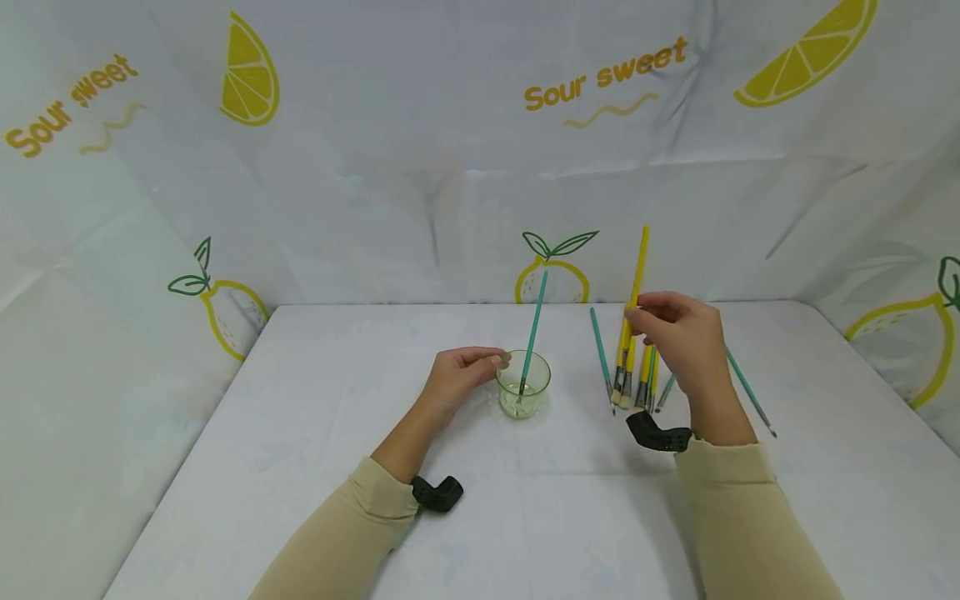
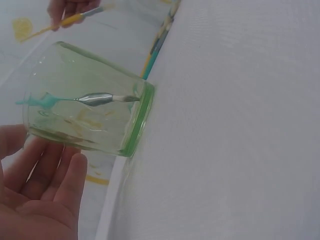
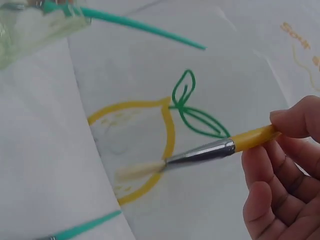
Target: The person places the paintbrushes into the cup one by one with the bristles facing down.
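My left hand pinches the glass tumbler, seemingly for steadiness, while my right hand pinches the yellow paintbrush, its bristles free below the fingers.

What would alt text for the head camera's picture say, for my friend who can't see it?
A person's right hand holds a yellow paintbrush, bristles down, near other yellow and teal brushes on a white table. The left hand grips a greenish glass near its rim, one teal brush leaning inside. Behind is a lemon-printed white sheet.
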`<act>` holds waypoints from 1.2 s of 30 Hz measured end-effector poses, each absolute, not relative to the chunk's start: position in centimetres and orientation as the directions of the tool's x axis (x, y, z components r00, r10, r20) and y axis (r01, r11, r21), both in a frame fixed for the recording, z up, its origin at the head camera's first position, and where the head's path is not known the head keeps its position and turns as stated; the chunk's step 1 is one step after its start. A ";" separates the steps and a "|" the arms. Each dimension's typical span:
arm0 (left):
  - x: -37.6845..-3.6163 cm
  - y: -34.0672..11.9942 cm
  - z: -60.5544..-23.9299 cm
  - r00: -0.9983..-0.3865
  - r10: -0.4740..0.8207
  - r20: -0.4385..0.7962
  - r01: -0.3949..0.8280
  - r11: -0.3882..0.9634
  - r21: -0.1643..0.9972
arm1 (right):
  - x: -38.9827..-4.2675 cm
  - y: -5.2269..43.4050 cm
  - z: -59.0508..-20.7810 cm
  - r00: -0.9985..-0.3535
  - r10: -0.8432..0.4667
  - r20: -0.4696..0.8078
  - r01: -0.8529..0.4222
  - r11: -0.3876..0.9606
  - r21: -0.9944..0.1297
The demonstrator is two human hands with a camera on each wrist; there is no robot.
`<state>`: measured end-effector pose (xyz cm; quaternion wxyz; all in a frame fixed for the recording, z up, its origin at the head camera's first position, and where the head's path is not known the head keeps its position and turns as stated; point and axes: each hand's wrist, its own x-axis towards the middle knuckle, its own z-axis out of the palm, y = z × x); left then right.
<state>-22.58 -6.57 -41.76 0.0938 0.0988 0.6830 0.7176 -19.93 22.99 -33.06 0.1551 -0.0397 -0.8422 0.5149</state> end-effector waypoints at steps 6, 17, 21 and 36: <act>-22.7 -6.6 -41.6 -0.967 0.255 0.009 -0.009 -0.069 0.998 | -19.3 20.0 -32.1 -0.942 0.162 0.293 -0.244 0.264 -0.933; -22.6 -6.7 -41.6 -0.969 0.249 0.010 -0.002 -0.045 0.999 | -19.7 16.5 -33.9 -0.965 0.088 0.248 -0.225 0.219 -0.950; -22.5 -6.6 -41.6 -0.971 0.241 0.000 -0.010 -0.044 0.999 | -20.2 15.8 -35.3 -0.979 0.058 0.197 -0.174 0.272 -0.946; -22.4 -6.5 -41.5 -0.970 0.244 -0.005 -0.014 -0.034 0.999 | -20.8 14.7 -37.8 -0.998 0.012 0.059 -0.051 0.344 -0.937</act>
